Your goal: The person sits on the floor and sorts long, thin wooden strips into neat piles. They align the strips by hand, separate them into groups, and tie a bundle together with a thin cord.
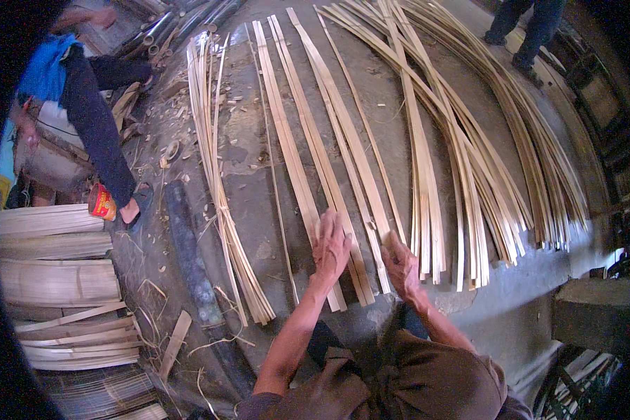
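From the head camera, a worn grey concrete floor [497, 308] spreads around the hands, littered with wood shavings to their far left. Long pale strips [294, 161], seemingly split bamboo, lie on it side by side, running from beneath the hands to well beyond them. Left of the hands is a narrow-waisted bundle [241, 262] of thinner strips, then a dark pole [192, 259]; farther left are stacks of broad slats [56, 280]. Right of the hands, more strips cross in a loose pile [493, 178], and a grey block [602, 311] stands near the room's shadowy edge. Another person's leg [105, 126] and sandalled foot show at the far left, and a second person's legs [532, 28] at the far right, beyond the hands. Beside the sandalled foot, a red tin [101, 203] carries yellowish printing. Both bare forearms reach forward over brown cloth [434, 378]. The left hand [331, 245], slightly blurred, lies open across the strips, fingers pointing away from the body. The right hand [402, 264], just beside it, bends inward at a strip's near end; whether it grips cannot be told.
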A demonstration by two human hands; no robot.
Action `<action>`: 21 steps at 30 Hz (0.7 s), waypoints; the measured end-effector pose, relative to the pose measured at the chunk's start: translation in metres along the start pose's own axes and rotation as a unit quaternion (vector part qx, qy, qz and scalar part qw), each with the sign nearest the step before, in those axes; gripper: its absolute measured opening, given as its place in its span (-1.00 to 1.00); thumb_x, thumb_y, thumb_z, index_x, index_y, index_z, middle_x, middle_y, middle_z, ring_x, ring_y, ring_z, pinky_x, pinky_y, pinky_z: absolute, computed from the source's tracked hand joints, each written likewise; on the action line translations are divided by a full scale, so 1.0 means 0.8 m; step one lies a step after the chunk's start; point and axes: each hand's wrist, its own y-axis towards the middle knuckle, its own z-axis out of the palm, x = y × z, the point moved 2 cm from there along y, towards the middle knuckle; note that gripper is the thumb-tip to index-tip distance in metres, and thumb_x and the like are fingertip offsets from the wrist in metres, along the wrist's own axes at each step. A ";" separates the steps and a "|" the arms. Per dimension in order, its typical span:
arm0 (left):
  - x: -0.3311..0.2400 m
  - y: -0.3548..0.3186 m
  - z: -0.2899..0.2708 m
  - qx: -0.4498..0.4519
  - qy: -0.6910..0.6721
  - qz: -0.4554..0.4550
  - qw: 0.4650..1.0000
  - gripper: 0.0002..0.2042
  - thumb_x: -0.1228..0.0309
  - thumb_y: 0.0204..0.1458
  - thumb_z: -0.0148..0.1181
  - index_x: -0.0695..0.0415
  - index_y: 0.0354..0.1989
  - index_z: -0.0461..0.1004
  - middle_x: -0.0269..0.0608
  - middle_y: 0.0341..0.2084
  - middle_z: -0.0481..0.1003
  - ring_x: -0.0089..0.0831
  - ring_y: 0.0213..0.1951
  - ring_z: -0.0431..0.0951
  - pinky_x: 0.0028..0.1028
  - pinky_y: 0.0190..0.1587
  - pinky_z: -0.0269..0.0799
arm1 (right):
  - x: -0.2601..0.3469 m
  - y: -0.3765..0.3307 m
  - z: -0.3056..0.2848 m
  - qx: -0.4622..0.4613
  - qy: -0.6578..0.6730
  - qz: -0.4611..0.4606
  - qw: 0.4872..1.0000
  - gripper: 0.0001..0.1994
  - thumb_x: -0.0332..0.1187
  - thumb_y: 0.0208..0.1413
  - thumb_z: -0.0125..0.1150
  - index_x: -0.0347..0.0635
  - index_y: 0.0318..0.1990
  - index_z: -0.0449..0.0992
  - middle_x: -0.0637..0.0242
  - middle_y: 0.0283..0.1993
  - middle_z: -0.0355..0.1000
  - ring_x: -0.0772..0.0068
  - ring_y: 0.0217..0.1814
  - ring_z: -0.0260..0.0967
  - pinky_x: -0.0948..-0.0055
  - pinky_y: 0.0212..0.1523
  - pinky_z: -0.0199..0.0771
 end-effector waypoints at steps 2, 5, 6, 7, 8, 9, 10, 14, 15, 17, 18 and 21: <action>-0.007 0.005 0.007 0.045 -0.001 0.026 0.999 -0.39 0.28 0.10 0.14 0.21 0.31 0.16 -0.01 0.34 0.08 -0.13 0.39 0.02 0.05 0.38 -0.17 | -0.001 -0.005 0.012 0.022 -0.001 -0.007 1.000 -0.60 -0.35 0.24 0.10 -0.22 0.21 0.35 -0.02 -0.37 0.43 0.16 -0.40 0.39 0.28 -0.36 0.40; -0.001 0.006 0.022 0.068 0.045 0.057 0.995 -0.43 0.31 0.10 0.09 0.27 0.28 0.17 0.03 0.36 0.04 -0.10 0.37 0.05 0.12 0.36 -0.15 | 0.000 -0.013 0.029 0.075 0.012 0.011 0.997 -0.62 -0.37 0.27 0.06 -0.31 0.19 0.33 -0.10 -0.39 0.37 0.09 -0.39 0.38 0.27 -0.33 0.39; 0.002 0.005 0.025 0.068 0.044 0.061 0.995 -0.43 0.32 0.10 0.09 0.27 0.28 0.17 0.03 0.35 0.05 -0.09 0.37 0.06 0.12 0.36 -0.15 | 0.002 -0.017 0.033 0.084 0.030 0.009 0.996 -0.62 -0.35 0.27 0.07 -0.32 0.19 0.33 -0.12 -0.39 0.36 0.09 -0.38 0.38 0.28 -0.31 0.39; 0.003 0.005 0.026 0.069 0.043 0.066 0.994 -0.43 0.32 0.10 0.09 0.28 0.28 0.17 0.03 0.35 0.06 -0.09 0.37 0.07 0.12 0.36 -0.15 | 0.003 -0.020 0.036 0.092 0.047 0.007 0.995 -0.61 -0.34 0.27 0.07 -0.33 0.19 0.33 -0.14 -0.39 0.35 0.10 -0.37 0.39 0.28 -0.30 0.39; 0.003 0.005 0.026 0.070 0.043 0.071 0.994 -0.43 0.33 0.10 0.08 0.29 0.28 0.17 0.03 0.35 0.07 -0.09 0.37 0.07 0.12 0.36 -0.15 | 0.001 -0.022 0.039 0.111 0.050 0.042 0.992 -0.58 -0.30 0.28 0.07 -0.37 0.19 0.31 -0.11 -0.33 0.40 0.09 -0.31 0.41 0.28 -0.26 0.39; 0.004 0.005 0.026 0.078 0.046 0.065 0.994 -0.42 0.32 0.09 0.09 0.27 0.29 0.17 0.00 0.35 0.07 -0.13 0.38 0.06 0.09 0.37 -0.18 | -0.006 -0.027 0.044 0.108 0.067 0.040 0.991 -0.57 -0.29 0.27 0.08 -0.37 0.20 0.29 -0.10 -0.32 0.41 0.10 -0.30 0.41 0.29 -0.25 0.40; 0.002 0.006 0.025 0.086 0.048 0.060 0.993 -0.41 0.31 0.09 0.09 0.24 0.30 0.17 -0.04 0.36 0.08 -0.16 0.39 0.04 0.06 0.39 -0.20 | -0.010 -0.030 0.048 0.104 0.083 0.037 0.990 -0.55 -0.28 0.27 0.09 -0.38 0.21 0.28 -0.09 -0.30 0.41 0.11 -0.29 0.41 0.29 -0.24 0.40; 0.002 0.010 0.020 0.090 0.018 0.046 0.995 -0.41 0.33 0.08 0.10 0.23 0.30 0.17 -0.04 0.35 0.11 -0.18 0.39 0.05 -0.01 0.41 -0.23 | 0.006 -0.033 0.044 0.090 0.075 0.032 0.993 -0.49 -0.26 0.24 0.14 -0.39 0.24 0.25 -0.08 -0.26 0.44 0.11 -0.27 0.42 0.33 -0.21 0.43; 0.007 0.009 0.022 0.070 0.005 0.033 0.997 -0.41 0.33 0.08 0.10 0.24 0.30 0.17 -0.01 0.34 0.12 -0.18 0.38 0.07 -0.01 0.41 -0.23 | 0.008 -0.034 0.044 0.085 0.066 0.012 0.994 -0.48 -0.27 0.23 0.15 -0.39 0.25 0.24 -0.09 -0.25 0.43 0.12 -0.26 0.42 0.33 -0.20 0.43; 0.018 0.007 0.024 0.031 -0.021 0.010 0.999 -0.40 0.34 0.07 0.11 0.25 0.30 0.17 0.03 0.32 0.14 -0.17 0.37 0.09 -0.03 0.41 -0.21 | 0.013 -0.038 0.041 0.069 0.049 -0.026 0.996 -0.46 -0.27 0.21 0.17 -0.38 0.26 0.23 -0.10 -0.25 0.43 0.12 -0.25 0.43 0.34 -0.18 0.44; 0.026 0.003 0.022 -0.016 -0.066 -0.007 0.998 -0.41 0.36 0.07 0.12 0.26 0.29 0.18 0.13 0.30 0.15 -0.09 0.35 0.11 -0.04 0.40 -0.17 | 0.016 -0.038 0.043 0.072 0.058 -0.028 0.995 -0.46 -0.28 0.21 0.17 -0.37 0.26 0.23 -0.09 -0.26 0.43 0.13 -0.26 0.43 0.34 -0.20 0.44; 0.051 -0.003 0.018 -0.104 -0.049 -0.059 0.992 -0.43 0.37 0.05 0.15 0.27 0.26 0.20 0.19 0.23 0.21 0.02 0.28 0.19 0.00 0.36 -0.08 | 0.029 -0.037 0.057 0.063 0.073 -0.042 0.994 -0.47 -0.31 0.20 0.17 -0.33 0.27 0.24 -0.05 -0.30 0.42 0.16 -0.32 0.42 0.33 -0.25 0.44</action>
